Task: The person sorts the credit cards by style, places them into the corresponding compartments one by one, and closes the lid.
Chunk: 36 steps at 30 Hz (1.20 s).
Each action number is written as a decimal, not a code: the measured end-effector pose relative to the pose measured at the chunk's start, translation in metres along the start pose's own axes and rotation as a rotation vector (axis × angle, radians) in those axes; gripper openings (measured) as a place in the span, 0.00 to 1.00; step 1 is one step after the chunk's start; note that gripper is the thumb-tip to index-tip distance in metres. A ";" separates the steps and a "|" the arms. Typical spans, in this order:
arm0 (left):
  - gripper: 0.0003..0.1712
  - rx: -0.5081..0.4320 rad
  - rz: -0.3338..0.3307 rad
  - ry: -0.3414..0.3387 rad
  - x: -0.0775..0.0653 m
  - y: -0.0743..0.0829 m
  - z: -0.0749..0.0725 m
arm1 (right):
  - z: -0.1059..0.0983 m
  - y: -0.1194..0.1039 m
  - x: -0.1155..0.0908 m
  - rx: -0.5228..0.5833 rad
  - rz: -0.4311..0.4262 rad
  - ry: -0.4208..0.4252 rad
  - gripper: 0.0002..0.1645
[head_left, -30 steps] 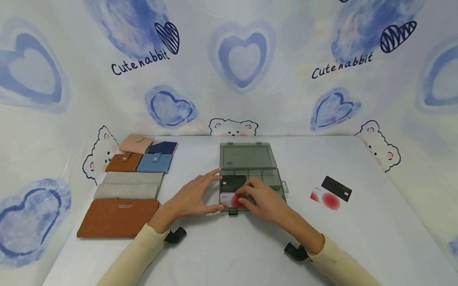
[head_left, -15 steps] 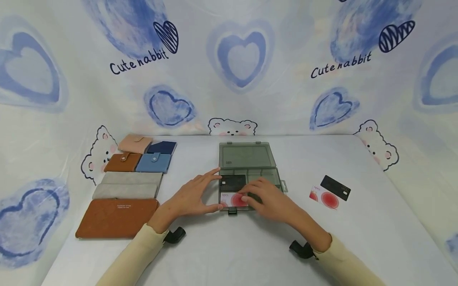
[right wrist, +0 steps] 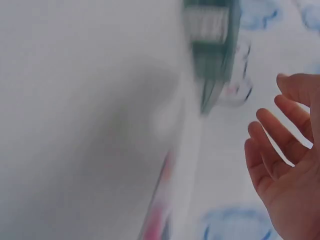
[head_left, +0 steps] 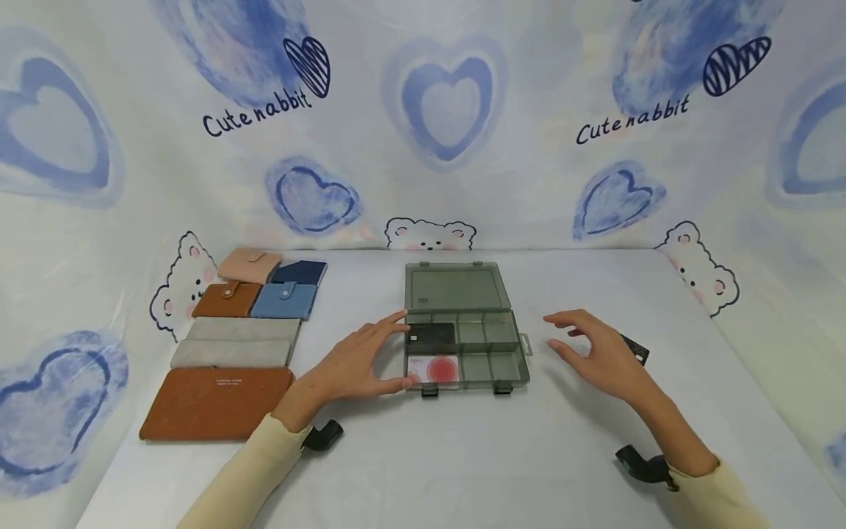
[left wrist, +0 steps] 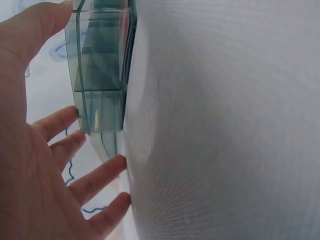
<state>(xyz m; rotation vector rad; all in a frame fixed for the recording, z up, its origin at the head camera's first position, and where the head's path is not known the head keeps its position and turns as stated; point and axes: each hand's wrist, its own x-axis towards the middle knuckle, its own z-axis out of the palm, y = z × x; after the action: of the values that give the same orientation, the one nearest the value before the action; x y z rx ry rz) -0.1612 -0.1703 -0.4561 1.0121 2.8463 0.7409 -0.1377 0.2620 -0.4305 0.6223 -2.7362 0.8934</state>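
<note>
A translucent green compartment box (head_left: 507,365) lies with its lid laid back. A black chip card (head_left: 432,338) is in its upper left compartment, and a white card with a red circle (head_left: 441,369) lies in the lower left one. My left hand (head_left: 349,369) touches the box's left side with thumb and fingertips, its fingers spread, as the left wrist view also shows. Away from the box, my right hand (head_left: 600,360) hovers with loosely bent fingers and holds nothing. Behind it, another black card (head_left: 638,350) is partly covered. A blurred pink-and-white card (right wrist: 158,210) shows in the right wrist view.
On the left of the white table lie a long brown wallet (head_left: 214,404), a grey wallet (head_left: 238,342), a small brown one (head_left: 226,301), a blue one (head_left: 284,301), a pink one (head_left: 247,264) and a navy card holder (head_left: 300,272). A printed curtain hangs behind.
My right hand has left the white card in the box and moved right, toward the loose cards. The card stays in its compartment. My left hand has stayed at the box's left side.
</note>
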 end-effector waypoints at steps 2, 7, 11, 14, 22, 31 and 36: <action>0.54 0.001 -0.004 -0.006 0.000 0.000 0.000 | -0.007 0.014 -0.012 -0.016 0.056 -0.013 0.27; 0.54 -0.007 -0.008 -0.007 0.001 0.001 0.000 | -0.022 0.038 -0.039 -0.051 0.130 -0.063 0.29; 0.54 -0.004 -0.010 -0.011 0.002 0.002 0.001 | -0.033 0.051 -0.057 -0.121 0.154 -0.104 0.32; 0.54 0.002 -0.013 -0.018 0.003 0.002 0.001 | -0.039 0.057 -0.067 -0.155 0.192 -0.138 0.35; 0.54 -0.002 -0.018 -0.030 0.003 0.004 0.000 | -0.045 0.063 -0.075 -0.174 0.277 -0.212 0.38; 0.54 -0.001 -0.023 -0.028 0.003 0.003 0.000 | -0.045 0.064 -0.071 -0.143 0.294 -0.252 0.43; 0.55 -0.001 -0.031 -0.025 0.001 0.002 -0.001 | -0.046 0.062 -0.070 -0.143 0.324 -0.262 0.43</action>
<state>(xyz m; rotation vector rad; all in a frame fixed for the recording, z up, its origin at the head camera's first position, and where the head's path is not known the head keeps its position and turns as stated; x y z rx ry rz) -0.1611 -0.1687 -0.4543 0.9671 2.8331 0.7224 -0.1008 0.3577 -0.4475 0.2909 -3.1661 0.7103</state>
